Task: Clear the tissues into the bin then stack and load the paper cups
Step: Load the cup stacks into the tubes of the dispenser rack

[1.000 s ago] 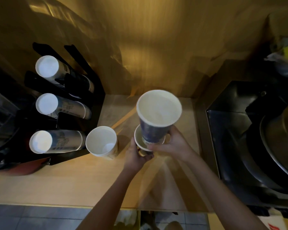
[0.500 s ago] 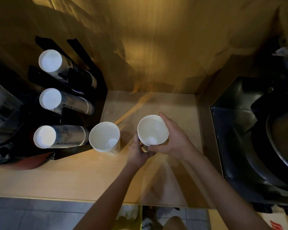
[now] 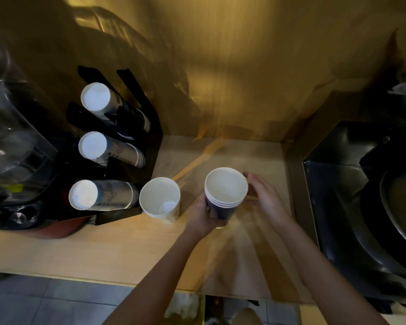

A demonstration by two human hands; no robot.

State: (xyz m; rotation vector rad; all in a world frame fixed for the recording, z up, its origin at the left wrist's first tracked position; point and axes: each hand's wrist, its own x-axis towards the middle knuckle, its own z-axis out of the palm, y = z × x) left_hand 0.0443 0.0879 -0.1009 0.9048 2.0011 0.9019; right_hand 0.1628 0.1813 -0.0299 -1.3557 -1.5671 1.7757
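A stack of several dark blue paper cups (image 3: 224, 195) stands on the wooden counter (image 3: 103, 249), white insides up. My left hand (image 3: 203, 214) grips its lower left side. My right hand (image 3: 264, 198) hovers beside the stack's right rim with fingers spread, barely off it. Left of the stack sits a second white paper cup (image 3: 160, 200), upright and alone. A black cup rack (image 3: 131, 141) at the left holds three rows of nested cups lying on their sides, bottoms toward me.
A dark sink unit (image 3: 361, 195) with a metal bowl fills the right side. Clear plastic containers (image 3: 12, 137) crowd the far left. Below the counter's front edge a bin with crumpled tissues (image 3: 185, 308) shows. A golden wall rises behind.
My right hand lowered the raised blue cup onto the cup in my left hand, forming the stack, then let go and drew slightly right. The view shifted a little.
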